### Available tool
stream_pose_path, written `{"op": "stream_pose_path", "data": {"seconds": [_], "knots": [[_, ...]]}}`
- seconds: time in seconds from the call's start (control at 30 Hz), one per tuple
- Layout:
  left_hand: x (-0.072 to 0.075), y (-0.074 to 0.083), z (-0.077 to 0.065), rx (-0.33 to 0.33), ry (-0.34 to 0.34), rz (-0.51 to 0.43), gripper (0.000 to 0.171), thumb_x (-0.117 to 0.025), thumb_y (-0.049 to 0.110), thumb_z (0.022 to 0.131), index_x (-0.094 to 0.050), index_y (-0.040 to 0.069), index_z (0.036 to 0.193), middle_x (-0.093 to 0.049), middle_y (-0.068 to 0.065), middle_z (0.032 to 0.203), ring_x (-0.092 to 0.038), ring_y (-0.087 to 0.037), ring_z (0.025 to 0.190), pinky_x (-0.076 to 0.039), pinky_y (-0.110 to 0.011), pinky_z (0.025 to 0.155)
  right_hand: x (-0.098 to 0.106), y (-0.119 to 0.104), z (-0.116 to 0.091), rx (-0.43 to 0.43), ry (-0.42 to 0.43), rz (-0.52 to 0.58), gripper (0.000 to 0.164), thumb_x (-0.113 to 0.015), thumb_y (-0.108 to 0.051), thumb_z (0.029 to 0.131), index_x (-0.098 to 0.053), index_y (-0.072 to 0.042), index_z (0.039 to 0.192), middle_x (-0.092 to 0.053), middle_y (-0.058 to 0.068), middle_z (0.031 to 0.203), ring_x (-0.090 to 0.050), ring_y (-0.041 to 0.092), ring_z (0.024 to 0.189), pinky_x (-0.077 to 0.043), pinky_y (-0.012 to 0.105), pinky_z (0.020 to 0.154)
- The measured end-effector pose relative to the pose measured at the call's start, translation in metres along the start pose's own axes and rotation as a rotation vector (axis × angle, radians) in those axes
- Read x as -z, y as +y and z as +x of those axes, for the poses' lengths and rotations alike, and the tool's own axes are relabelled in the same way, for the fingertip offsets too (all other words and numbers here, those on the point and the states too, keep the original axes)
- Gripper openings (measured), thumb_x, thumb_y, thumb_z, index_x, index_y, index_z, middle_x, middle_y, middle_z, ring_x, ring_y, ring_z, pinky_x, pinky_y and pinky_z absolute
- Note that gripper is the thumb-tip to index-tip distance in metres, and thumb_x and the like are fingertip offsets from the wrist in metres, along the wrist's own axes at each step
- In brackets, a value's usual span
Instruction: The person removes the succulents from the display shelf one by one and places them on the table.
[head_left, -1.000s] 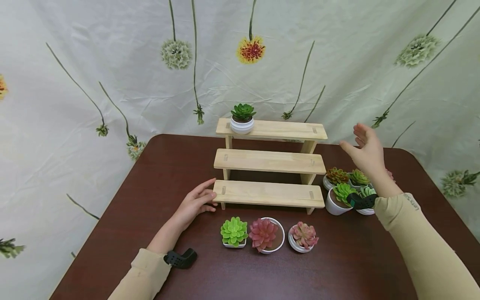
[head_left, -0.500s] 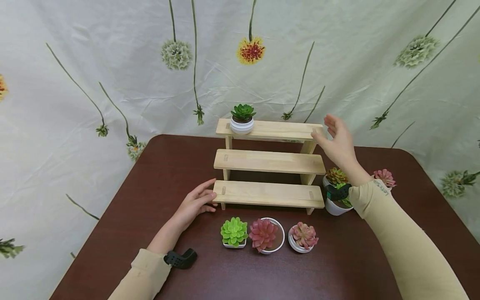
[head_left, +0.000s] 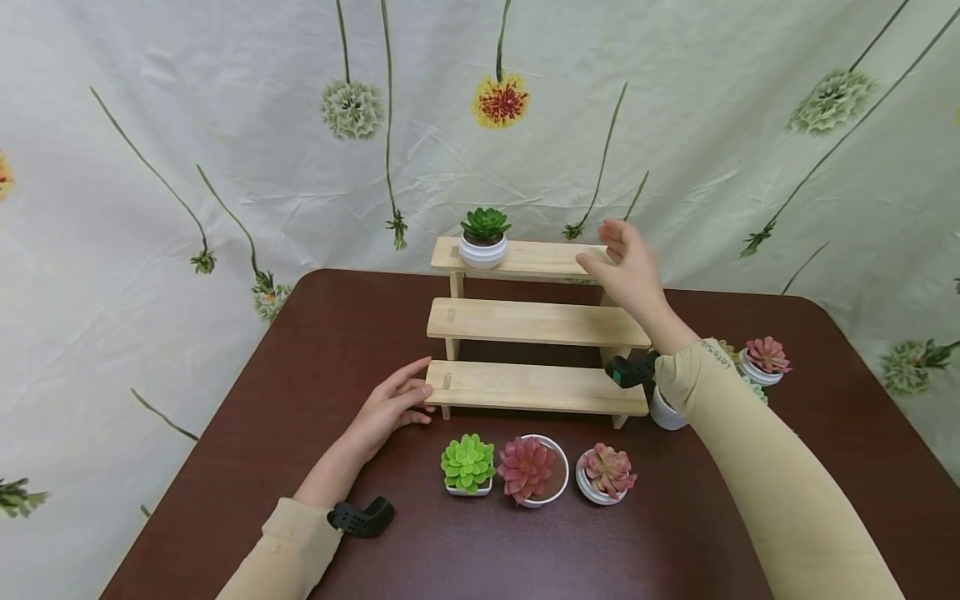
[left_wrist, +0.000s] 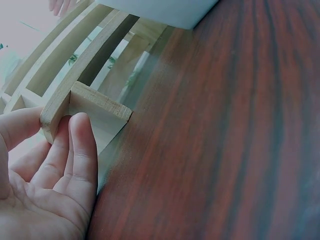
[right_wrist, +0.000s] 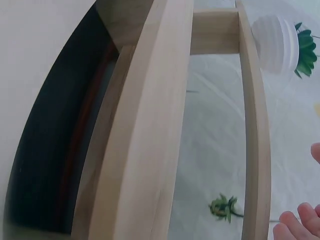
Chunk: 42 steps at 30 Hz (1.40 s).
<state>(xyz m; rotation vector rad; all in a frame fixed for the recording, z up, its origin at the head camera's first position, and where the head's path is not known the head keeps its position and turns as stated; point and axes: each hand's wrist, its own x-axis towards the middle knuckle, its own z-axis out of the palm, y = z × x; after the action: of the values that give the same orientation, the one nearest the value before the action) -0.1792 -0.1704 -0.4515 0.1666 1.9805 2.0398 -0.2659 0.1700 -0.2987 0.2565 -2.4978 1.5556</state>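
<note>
A three-tier wooden plant stand point(head_left: 536, 322) stands on the table. My left hand point(head_left: 390, 407) holds the left end of its lowest board; in the left wrist view the thumb is on one face of the board point(left_wrist: 75, 82) and the fingers curl under the other. My right hand point(head_left: 628, 268) hovers by the right part of the top tier, fingers parted, with nothing in it. A dark green succulent in a white ribbed pot point(head_left: 483, 237) sits at the top tier's left end. Only fingertips point(right_wrist: 295, 227) of the right hand show in the right wrist view.
In front of the stand are a lime-green succulent point(head_left: 468, 463), a red succulent in a round white pot point(head_left: 527, 470) and a pink succulent point(head_left: 607, 472). More potted succulents, among them a pink one point(head_left: 767, 357), stand to the right, partly behind the right sleeve point(head_left: 738, 442).
My right hand has moved left, from above the pots on the right to the top tier's right part. The left hand has stayed at the lowest board.
</note>
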Motion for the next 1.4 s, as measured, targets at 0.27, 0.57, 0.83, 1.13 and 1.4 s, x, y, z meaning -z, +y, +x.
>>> {"op": "stream_pose_path", "data": {"seconds": [0.27,0.57,0.83,1.13,1.4], "knots": [[0.0,0.001,-0.001,-0.001,-0.002,-0.004,0.058,-0.057,0.016,0.095,-0.031,0.013,0.147,-0.056,-0.009,0.11,-0.06,-0.021,0.086,-0.054,-0.034,0.074,-0.028,-0.014,0.008,0.003,-0.075,0.014,0.075,-0.071,-0.017,0.084,-0.029,-0.001,0.144,-0.038,0.014,0.143,-0.037,0.023,0.132,-0.031,0.026,0.106],[0.0,0.002,-0.001,-0.001,-0.002,-0.007,0.058,-0.057,0.017,0.095,-0.032,0.013,0.147,-0.057,-0.009,0.109,-0.06,-0.022,0.086,-0.054,-0.034,0.074,-0.05,-0.027,0.017,-0.018,-0.121,0.019,0.085,-0.079,-0.023,0.077,-0.031,-0.004,0.144,-0.041,0.012,0.141,-0.038,0.022,0.13,-0.032,0.024,0.105],[0.0,0.001,-0.001,0.002,-0.003,-0.018,0.057,-0.057,0.016,0.095,-0.033,0.014,0.147,-0.057,-0.008,0.109,-0.059,-0.022,0.087,-0.054,-0.034,0.074,-0.07,-0.033,0.021,-0.021,-0.147,0.028,0.089,-0.081,-0.029,0.074,-0.031,-0.006,0.144,-0.043,0.012,0.138,-0.042,0.023,0.126,-0.035,0.026,0.103],[-0.001,0.002,-0.001,0.01,0.004,-0.015,0.057,-0.057,0.016,0.095,-0.033,0.014,0.147,-0.056,-0.008,0.109,-0.06,-0.022,0.086,-0.054,-0.033,0.074,-0.093,-0.039,0.022,0.007,-0.14,0.038,0.091,-0.081,-0.028,0.075,-0.029,-0.006,0.146,-0.044,0.013,0.136,-0.044,0.024,0.124,-0.036,0.027,0.102],[-0.002,0.003,-0.001,0.011,0.006,-0.009,0.057,-0.057,0.016,0.095,-0.032,0.014,0.147,-0.057,-0.008,0.11,-0.06,-0.022,0.086,-0.054,-0.033,0.074,-0.102,-0.043,0.022,-0.021,-0.102,0.029,0.088,-0.079,-0.027,0.077,-0.028,-0.008,0.146,-0.043,0.014,0.139,-0.045,0.023,0.124,-0.038,0.028,0.101]]}}
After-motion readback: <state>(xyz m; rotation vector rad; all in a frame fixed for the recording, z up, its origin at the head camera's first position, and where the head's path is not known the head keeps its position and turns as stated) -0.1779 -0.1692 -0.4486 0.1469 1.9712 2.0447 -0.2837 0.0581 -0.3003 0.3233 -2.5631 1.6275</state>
